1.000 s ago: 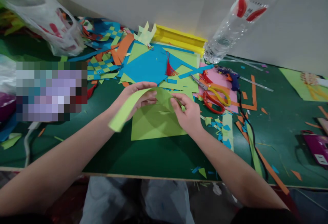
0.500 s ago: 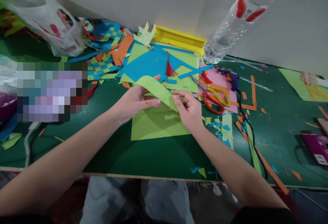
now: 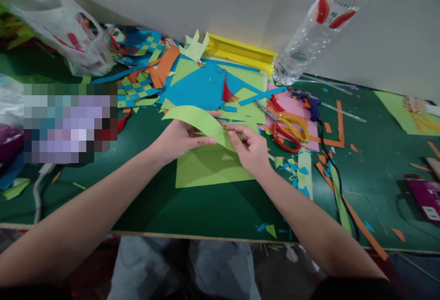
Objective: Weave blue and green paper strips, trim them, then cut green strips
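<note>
A light green paper strip [image 3: 202, 120] arches between my hands, its free end sticking out to the left. My right hand [image 3: 250, 146] is closed on the strip's right end, thumb on top. Under and beside the strip lies my left hand [image 3: 177, 139], thumb stretched out and fingers apart from it; the strip passes over the fingers and partly hides them. Below both hands a larger light green paper sheet [image 3: 209, 169] lies flat on the green table [image 3: 154, 210].
Scissors [image 3: 290, 130] with red and yellow handles lie right of my right hand. Behind are blue paper [image 3: 195, 84], a red tassel [image 3: 227, 88] and a yellow tray [image 3: 240, 52]. A plastic bottle [image 3: 309, 39] leans at the wall. A black cable [image 3: 332, 167] runs down the right.
The strip's free end has moved left and flattened out beyond my left hand. My right hand has shifted slightly left with its end.
</note>
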`<control>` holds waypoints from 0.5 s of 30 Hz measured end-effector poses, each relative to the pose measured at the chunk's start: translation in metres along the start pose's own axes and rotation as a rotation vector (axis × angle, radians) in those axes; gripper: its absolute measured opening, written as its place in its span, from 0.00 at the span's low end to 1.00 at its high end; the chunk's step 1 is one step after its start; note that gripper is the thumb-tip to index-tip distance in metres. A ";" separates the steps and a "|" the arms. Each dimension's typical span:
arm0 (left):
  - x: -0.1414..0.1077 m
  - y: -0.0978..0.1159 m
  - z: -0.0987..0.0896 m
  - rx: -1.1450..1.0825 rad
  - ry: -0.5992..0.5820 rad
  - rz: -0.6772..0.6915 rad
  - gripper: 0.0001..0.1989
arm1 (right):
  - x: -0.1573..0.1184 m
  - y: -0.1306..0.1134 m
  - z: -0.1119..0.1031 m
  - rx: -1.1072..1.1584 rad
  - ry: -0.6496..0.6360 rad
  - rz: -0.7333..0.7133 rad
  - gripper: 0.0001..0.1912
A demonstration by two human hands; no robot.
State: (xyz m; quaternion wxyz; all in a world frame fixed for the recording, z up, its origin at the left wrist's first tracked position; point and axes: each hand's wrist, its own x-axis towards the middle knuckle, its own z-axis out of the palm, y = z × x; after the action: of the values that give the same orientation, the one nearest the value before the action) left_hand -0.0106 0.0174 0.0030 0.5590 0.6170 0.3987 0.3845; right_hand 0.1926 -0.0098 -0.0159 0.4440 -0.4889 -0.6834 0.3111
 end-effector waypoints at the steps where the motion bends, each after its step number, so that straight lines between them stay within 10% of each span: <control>1: 0.000 0.000 0.000 0.007 0.007 0.015 0.30 | 0.000 0.000 0.000 -0.016 0.003 -0.037 0.12; 15: 0.001 -0.009 -0.006 0.260 -0.205 0.455 0.19 | 0.003 0.005 0.002 -0.012 -0.065 -0.090 0.08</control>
State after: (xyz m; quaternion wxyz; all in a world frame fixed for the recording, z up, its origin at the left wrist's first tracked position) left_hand -0.0167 0.0210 -0.0057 0.4119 0.7929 0.2374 0.3812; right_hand 0.1922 -0.0051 -0.0204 0.4322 -0.4501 -0.7206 0.3023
